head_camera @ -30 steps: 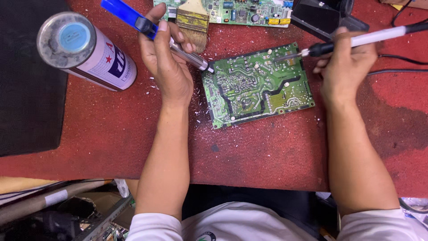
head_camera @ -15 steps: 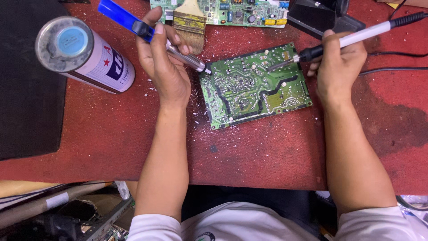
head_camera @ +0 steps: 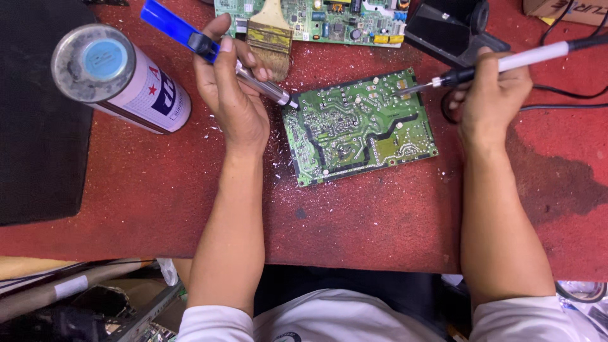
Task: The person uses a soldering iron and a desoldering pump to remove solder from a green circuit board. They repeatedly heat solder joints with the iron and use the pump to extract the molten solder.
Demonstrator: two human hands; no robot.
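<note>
Blue-handled and metal-barrelled, the desoldering pump [head_camera: 215,54] sits clamped in your left hand [head_camera: 234,95], its tip at the left edge of the green circuit board [head_camera: 358,126] lying mid-mat. Your right hand [head_camera: 487,101] grips the soldering iron [head_camera: 506,63] — tip touching the board's far right corner — with a spray can [head_camera: 120,79] far left and a paintbrush [head_camera: 269,38] beyond.

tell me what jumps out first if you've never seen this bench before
The green circuit board lies solder side up, mid-bench on the red mat. The right hand holds a soldering iron to its upper edge; the left hand holds a blue-handled desoldering pump at its left corner. A spray can stands far left.
</note>
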